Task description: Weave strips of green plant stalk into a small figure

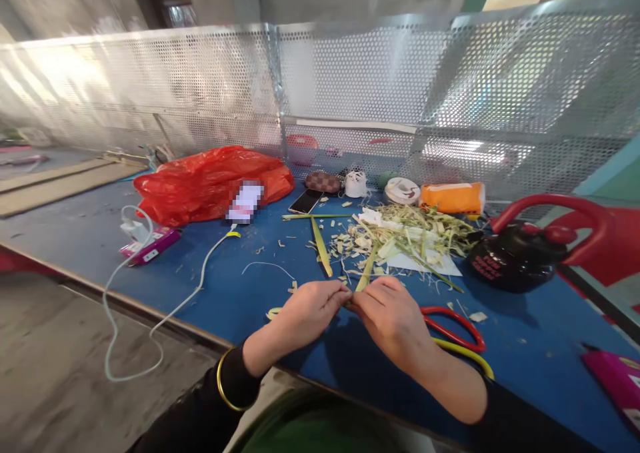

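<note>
My left hand [313,310] and my right hand [393,316] meet fingertip to fingertip above the blue table's front edge. Both are closed in a pinch at the lower end of a pale green leaf strip [367,271], which sticks up between them; my fingers hide that end. Just beyond lies another yellow-green leaf strip [321,248]. A heap of dry plant shreds [425,230] covers white paper [445,264] to the right. By my right forearm rest scissors with red and yellow handles [463,336]. A curled pale strip [273,313] peeks out beside my left wrist.
A black kettle [515,256] with a red handle stands right. Behind are an orange packet [453,198], a tape roll [402,191], a dark phone [307,201] and a red plastic bag [210,180]. A white cable [203,273] loops over the table's front edge from a lit phone [245,202].
</note>
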Demonstrator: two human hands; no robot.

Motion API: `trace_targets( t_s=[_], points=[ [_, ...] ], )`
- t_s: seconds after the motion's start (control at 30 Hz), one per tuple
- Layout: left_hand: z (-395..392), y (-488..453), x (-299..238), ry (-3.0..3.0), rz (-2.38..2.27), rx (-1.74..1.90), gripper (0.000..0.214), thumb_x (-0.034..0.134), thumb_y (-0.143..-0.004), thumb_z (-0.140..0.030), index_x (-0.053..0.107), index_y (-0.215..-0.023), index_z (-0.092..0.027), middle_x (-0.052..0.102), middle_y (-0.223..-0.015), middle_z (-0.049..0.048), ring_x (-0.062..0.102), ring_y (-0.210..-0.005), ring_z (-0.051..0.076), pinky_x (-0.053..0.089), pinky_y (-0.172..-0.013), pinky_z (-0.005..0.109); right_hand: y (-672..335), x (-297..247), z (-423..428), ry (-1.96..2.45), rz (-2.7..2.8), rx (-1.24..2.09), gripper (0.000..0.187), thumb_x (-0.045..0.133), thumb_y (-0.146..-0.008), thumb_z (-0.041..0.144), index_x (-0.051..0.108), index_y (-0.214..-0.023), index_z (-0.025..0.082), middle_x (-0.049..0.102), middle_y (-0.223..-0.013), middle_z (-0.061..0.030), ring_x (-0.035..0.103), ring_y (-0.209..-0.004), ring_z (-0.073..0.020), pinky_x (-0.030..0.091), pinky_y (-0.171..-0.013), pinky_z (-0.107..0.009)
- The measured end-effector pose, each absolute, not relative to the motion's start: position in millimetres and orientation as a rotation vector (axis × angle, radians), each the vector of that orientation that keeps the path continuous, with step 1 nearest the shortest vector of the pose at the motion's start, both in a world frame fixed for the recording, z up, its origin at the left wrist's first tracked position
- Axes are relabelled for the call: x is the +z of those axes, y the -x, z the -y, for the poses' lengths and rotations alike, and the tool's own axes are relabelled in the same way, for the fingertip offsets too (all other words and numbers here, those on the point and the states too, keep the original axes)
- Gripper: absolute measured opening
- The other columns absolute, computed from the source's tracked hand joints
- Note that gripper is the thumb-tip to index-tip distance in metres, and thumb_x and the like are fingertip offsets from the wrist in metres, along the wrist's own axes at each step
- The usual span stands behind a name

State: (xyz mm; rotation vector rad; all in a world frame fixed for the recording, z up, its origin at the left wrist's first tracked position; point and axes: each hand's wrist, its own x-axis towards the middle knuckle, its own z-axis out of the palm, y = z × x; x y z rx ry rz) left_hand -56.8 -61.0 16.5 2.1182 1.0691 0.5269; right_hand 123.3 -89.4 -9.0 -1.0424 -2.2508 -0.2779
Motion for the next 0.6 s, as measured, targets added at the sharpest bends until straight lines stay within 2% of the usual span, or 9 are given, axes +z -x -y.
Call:
trace_targets(
  t_s=[0.27, 0.4, 0.47, 0.53, 0.6],
  points=[
    [66.3, 67.0, 21.4, -2.025, -1.050, 0.436, 0.027, 0.044, -0.090, -0.028, 0.064, -0.075, -0.018, 0.060, -0.066, -0.0024, 0.051, -0.064, 0.012, 0.036, -0.062, 0.021, -120.0, -10.0, 92.6, 1.036, 2.254, -0.013, 0.028, 0.047, -0.096, 0.024, 0.065, -0.077, 0.018, 0.058, -0.063, -0.0014, 0.052, -0.062, -0.0151, 0.041, -0.074, -0.032],
    [70.1, 74.0, 24.4, -1.949, -1.117, 0.501, 0.025, 0.046, -0.088, -0.029, 0.065, -0.076, -0.018, 0.056, -0.063, -0.0036, 0.050, -0.061, 0.011, 0.035, -0.060, 0.021, -120.5, -9.5, 94.8, 1.130, 2.089, 0.398, 0.014, 0.054, -0.092, 0.025, 0.066, -0.098, 0.021, 0.070, -0.086, -0.0049, 0.063, -0.081, -0.0187, 0.047, -0.076, -0.032],
    [72.8, 77.8, 25.4, -1.911, -1.170, 0.545, 0.026, 0.045, -0.089, -0.031, 0.063, -0.074, -0.018, 0.055, -0.062, -0.0036, 0.050, -0.060, 0.011, 0.035, -0.059, 0.022, -121.3, -9.0, 95.1, 1.255, 1.936, 0.615, 0.022, 0.062, -0.086, 0.027, 0.064, -0.108, 0.022, 0.071, -0.096, -0.0054, 0.066, -0.089, -0.0205, 0.050, -0.079, -0.033],
    [75.7, 81.2, 26.1, -1.895, -1.202, 0.576, 0.027, 0.045, -0.089, -0.032, 0.061, -0.071, -0.018, 0.056, -0.062, -0.0034, 0.051, -0.061, 0.012, 0.036, -0.060, 0.022, -121.0, -8.2, 94.9, 1.331, 1.806, 0.780, 0.032, 0.067, -0.081, 0.030, 0.062, -0.111, 0.022, 0.072, -0.095, -0.0045, 0.067, -0.088, -0.0213, 0.052, -0.080, -0.035],
    [78.2, 83.6, 26.0, -1.893, -1.223, 0.583, 0.029, 0.044, -0.089, -0.033, 0.060, -0.069, -0.018, 0.058, -0.061, -0.0031, 0.052, -0.060, 0.012, 0.036, -0.061, 0.022, -118.8, -7.2, 94.8, 1.321, 1.723, 0.887, 0.034, 0.068, -0.078, 0.033, 0.062, -0.110, 0.022, 0.072, -0.091, -0.0036, 0.068, -0.086, -0.0213, 0.053, -0.080, -0.035]
  ],
)
